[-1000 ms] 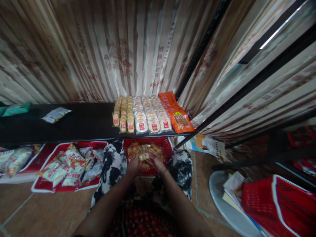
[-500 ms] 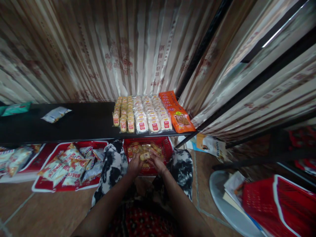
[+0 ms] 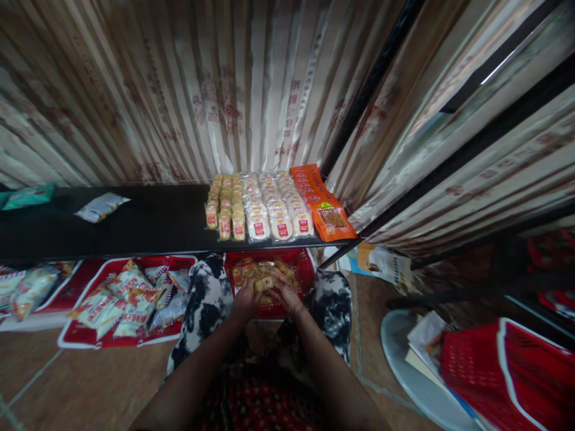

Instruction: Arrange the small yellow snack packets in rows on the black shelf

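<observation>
Left hand [image 3: 245, 300] and right hand [image 3: 286, 293] together grasp a small yellow packet [image 3: 263, 284] between them, over the similar packets [image 3: 243, 269] in a red basket [image 3: 304, 262] beneath, while beyond the hands a black shelf [image 3: 162, 224] bears rows of yellow packs [image 3: 225, 206] and round white packs [image 3: 277, 209] beside an orange bag [image 3: 320, 202].
</observation>
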`<control>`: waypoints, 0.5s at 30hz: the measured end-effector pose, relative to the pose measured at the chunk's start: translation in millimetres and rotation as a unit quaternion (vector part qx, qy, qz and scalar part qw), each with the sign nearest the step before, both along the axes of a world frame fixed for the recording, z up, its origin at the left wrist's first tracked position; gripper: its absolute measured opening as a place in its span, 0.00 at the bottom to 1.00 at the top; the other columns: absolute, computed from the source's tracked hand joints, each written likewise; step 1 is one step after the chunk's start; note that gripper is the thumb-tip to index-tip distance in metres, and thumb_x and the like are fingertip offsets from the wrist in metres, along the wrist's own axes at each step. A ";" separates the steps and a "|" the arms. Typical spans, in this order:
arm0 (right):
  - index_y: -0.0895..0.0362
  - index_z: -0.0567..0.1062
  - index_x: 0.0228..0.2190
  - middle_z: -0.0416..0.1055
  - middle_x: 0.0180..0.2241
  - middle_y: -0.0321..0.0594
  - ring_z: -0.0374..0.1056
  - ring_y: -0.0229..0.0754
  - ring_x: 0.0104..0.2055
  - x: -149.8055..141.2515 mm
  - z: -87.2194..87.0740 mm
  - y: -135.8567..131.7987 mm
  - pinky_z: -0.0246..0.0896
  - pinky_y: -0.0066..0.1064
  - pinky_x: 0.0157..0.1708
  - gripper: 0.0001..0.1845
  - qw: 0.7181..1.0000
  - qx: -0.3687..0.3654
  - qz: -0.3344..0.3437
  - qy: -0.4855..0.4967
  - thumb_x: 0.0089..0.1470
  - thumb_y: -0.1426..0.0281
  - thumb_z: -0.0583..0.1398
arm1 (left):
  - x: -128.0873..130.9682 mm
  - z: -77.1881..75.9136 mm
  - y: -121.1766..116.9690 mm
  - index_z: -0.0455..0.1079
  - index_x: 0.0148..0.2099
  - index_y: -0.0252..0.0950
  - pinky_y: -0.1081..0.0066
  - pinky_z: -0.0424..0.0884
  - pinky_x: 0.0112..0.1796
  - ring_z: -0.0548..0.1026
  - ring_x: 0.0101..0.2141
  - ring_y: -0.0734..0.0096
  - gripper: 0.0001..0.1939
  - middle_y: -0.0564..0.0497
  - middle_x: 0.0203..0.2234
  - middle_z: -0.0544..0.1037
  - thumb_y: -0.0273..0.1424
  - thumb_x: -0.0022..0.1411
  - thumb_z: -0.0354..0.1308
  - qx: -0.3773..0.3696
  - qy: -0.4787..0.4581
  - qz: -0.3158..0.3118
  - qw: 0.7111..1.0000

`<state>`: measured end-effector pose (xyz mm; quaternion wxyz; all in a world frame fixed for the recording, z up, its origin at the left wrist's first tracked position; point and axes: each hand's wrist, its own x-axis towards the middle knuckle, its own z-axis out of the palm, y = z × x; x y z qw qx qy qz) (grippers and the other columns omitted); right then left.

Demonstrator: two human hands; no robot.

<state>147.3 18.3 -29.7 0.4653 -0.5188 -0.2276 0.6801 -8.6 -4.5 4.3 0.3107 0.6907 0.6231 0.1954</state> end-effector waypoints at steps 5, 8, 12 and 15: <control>0.50 0.72 0.37 0.73 0.34 0.37 0.67 0.46 0.42 1.9 -4.0 0.0 0.60 0.44 0.48 0.21 0.999 0.017 0.032 -0.030 0.35 0.65 0.64 | -0.9 0.1 0.7 0.60 0.49 0.34 0.69 0.63 0.49 0.68 0.47 0.67 0.17 0.44 0.44 0.68 0.26 0.56 0.45 0.005 -0.015 0.004 1.000; 0.49 0.72 0.35 0.73 0.33 0.36 0.67 0.46 0.42 2.1 -4.1 -0.8 0.60 0.45 0.48 0.19 0.998 0.024 0.039 -0.032 0.36 0.65 0.63 | -1.4 1.6 1.3 0.60 0.50 0.35 0.69 0.63 0.49 0.67 0.47 0.68 0.18 0.45 0.45 0.68 0.25 0.56 0.45 0.000 -0.021 0.008 1.000; 0.49 0.72 0.34 0.72 0.34 0.35 0.67 0.45 0.42 0.3 -1.1 -2.5 0.60 0.44 0.47 0.17 0.999 0.024 0.024 -0.022 0.36 0.66 0.64 | -1.0 2.3 2.1 0.60 0.51 0.34 0.68 0.61 0.52 0.66 0.50 0.68 0.21 0.43 0.48 0.68 0.22 0.54 0.46 -0.008 -0.042 0.021 0.999; 0.49 0.72 0.35 0.72 0.36 0.35 0.68 0.45 0.42 -1.2 3.8 -3.7 0.61 0.43 0.46 0.19 1.000 0.011 0.000 -0.010 0.35 0.68 0.65 | -1.0 -0.9 3.6 0.57 0.56 0.33 0.66 0.57 0.56 0.61 0.56 0.67 0.27 0.42 0.54 0.65 0.21 0.52 0.47 0.000 -0.080 0.039 0.996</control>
